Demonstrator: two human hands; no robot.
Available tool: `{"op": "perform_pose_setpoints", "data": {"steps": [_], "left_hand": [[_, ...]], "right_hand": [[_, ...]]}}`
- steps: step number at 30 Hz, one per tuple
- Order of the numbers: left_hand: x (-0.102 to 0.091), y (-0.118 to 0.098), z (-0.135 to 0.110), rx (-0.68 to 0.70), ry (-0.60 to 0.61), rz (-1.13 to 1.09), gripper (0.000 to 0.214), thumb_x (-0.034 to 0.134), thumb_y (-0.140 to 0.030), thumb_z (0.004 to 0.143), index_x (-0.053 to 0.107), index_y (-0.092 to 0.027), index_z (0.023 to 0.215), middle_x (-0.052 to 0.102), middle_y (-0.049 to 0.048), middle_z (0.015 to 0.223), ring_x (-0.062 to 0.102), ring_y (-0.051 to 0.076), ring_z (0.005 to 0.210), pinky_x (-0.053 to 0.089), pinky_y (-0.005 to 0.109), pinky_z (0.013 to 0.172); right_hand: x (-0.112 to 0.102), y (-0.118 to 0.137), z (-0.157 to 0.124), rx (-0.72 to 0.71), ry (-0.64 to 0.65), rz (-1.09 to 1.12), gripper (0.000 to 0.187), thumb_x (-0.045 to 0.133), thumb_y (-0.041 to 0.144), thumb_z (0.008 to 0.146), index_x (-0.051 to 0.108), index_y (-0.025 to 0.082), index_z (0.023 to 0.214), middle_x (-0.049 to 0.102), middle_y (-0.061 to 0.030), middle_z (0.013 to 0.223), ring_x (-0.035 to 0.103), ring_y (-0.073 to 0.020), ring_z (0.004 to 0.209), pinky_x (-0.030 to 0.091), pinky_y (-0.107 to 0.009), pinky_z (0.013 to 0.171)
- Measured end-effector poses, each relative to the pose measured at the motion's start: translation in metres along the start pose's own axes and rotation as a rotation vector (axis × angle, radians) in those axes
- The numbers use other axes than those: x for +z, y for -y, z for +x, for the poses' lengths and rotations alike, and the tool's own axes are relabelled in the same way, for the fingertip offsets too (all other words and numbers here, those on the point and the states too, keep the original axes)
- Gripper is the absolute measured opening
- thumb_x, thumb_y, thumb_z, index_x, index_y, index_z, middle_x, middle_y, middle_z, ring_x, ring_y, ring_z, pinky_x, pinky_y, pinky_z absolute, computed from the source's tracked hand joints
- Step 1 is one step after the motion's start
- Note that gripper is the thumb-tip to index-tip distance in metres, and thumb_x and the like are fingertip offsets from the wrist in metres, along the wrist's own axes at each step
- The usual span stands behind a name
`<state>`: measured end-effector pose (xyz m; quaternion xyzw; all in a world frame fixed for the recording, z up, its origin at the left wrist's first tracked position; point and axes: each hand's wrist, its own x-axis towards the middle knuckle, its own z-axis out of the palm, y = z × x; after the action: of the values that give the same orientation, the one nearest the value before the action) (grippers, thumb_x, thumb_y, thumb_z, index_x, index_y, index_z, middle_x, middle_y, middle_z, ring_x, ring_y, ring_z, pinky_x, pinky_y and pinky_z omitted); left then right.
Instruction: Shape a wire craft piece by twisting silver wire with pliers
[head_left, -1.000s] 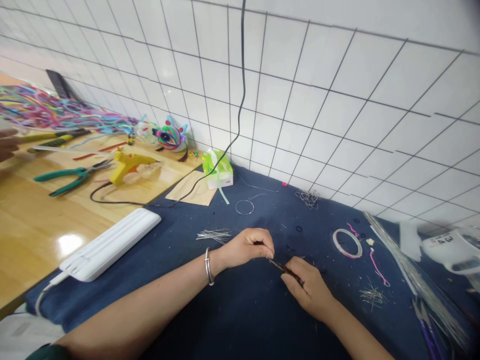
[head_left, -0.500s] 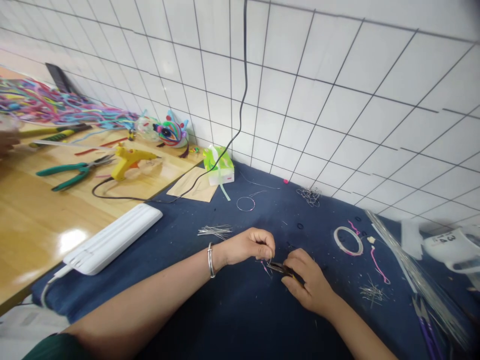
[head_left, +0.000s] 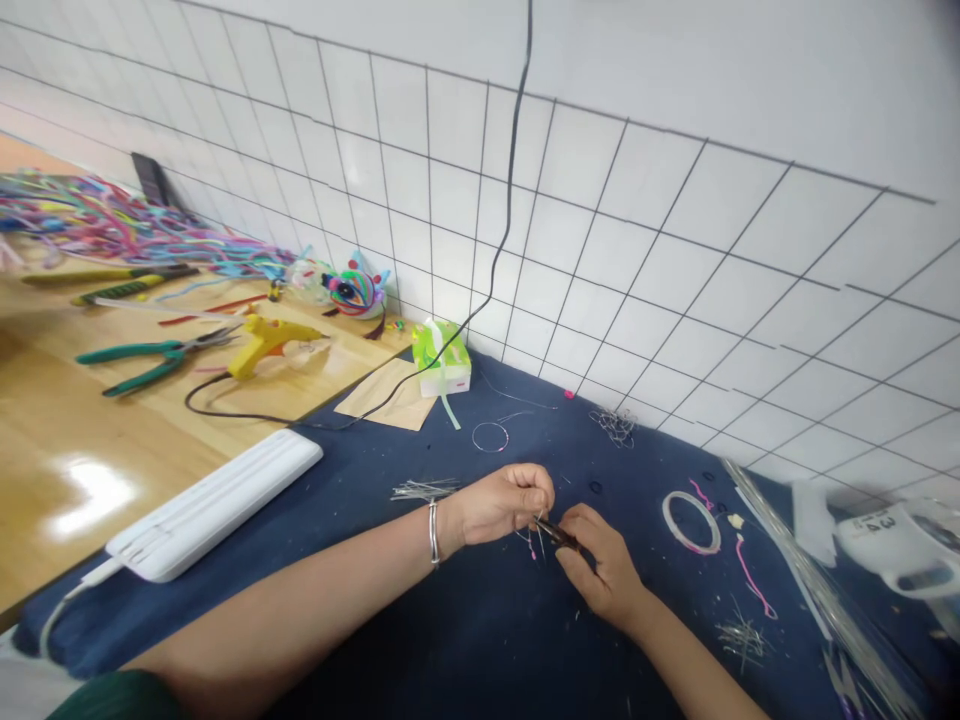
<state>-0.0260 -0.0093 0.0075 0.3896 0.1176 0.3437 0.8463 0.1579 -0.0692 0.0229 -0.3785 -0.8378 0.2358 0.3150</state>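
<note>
The left hand, with a bangle on its wrist, rests on the blue cloth near the middle. Its fingertips are pressed together on a thin wire that hangs down from them. The right hand lies just right of it, fingers curled tight round small dark pliers. The tip of the pliers points left and meets the wire at the left fingertips; whether it actually bites the wire is hard to tell at this size. The two hands sit close together, almost touching.

Just left of the left hand lies a pile of cut wires. Farther off are a wire ring and a tangle by the tiled wall. To the right lie a tape roll, a pink strand and a long wire bundle, with a white mug at the far right. On the left, a power strip lies at the cloth's edge. The wooden table beyond it holds a glue gun, green pliers and a heap of coloured cords. A tissue box stands by the wall
</note>
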Motion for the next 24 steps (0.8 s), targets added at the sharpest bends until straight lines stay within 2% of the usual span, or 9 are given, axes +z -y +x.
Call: {"op": "perform_pose_setpoints", "data": {"steps": [7, 15, 21, 24], "left_hand": [[-0.014, 0.003, 0.003, -0.018, 0.015, -0.087, 0.027, 0.071, -0.029, 0.064, 0.052, -0.01, 0.067, 0.052, -0.0003, 0.06, 0.046, 0.006, 0.051, 0.033, 0.018, 0.05], [-0.021, 0.001, 0.003, -0.022, 0.018, -0.085, 0.027, 0.07, -0.029, 0.065, 0.052, -0.01, 0.067, 0.052, 0.0001, 0.06, 0.047, 0.007, 0.052, 0.033, 0.018, 0.05], [-0.022, 0.0, 0.004, -0.016, -0.013, 0.015, 0.028, 0.07, -0.031, 0.065, 0.052, -0.01, 0.066, 0.048, -0.0023, 0.057, 0.043, 0.005, 0.049, 0.034, 0.019, 0.052], [-0.024, -0.006, 0.004, 0.026, -0.045, 0.162, 0.025, 0.069, -0.03, 0.067, 0.053, -0.01, 0.068, 0.048, -0.002, 0.058, 0.042, 0.005, 0.05, 0.032, 0.018, 0.05]], "right_hand": [[0.016, -0.015, 0.009, 0.005, 0.019, 0.014, 0.014, 0.04, 0.027, 0.083, 0.05, 0.018, 0.083, 0.047, -0.0039, 0.078, 0.047, -0.0145, 0.073, 0.043, -0.029, 0.067], [0.018, -0.017, 0.014, 0.051, 0.068, 0.078, 0.017, 0.039, 0.029, 0.085, 0.051, 0.018, 0.084, 0.048, -0.0041, 0.078, 0.047, -0.0148, 0.073, 0.042, -0.029, 0.067], [0.017, -0.017, 0.012, 0.065, 0.092, 0.166, 0.022, 0.035, 0.033, 0.086, 0.051, 0.018, 0.083, 0.049, -0.0034, 0.078, 0.048, -0.0139, 0.072, 0.043, -0.028, 0.065], [0.016, -0.02, 0.01, 0.054, 0.067, 0.122, 0.02, 0.037, 0.031, 0.086, 0.052, 0.018, 0.085, 0.049, -0.0043, 0.08, 0.049, -0.0146, 0.073, 0.043, -0.029, 0.066]]}}
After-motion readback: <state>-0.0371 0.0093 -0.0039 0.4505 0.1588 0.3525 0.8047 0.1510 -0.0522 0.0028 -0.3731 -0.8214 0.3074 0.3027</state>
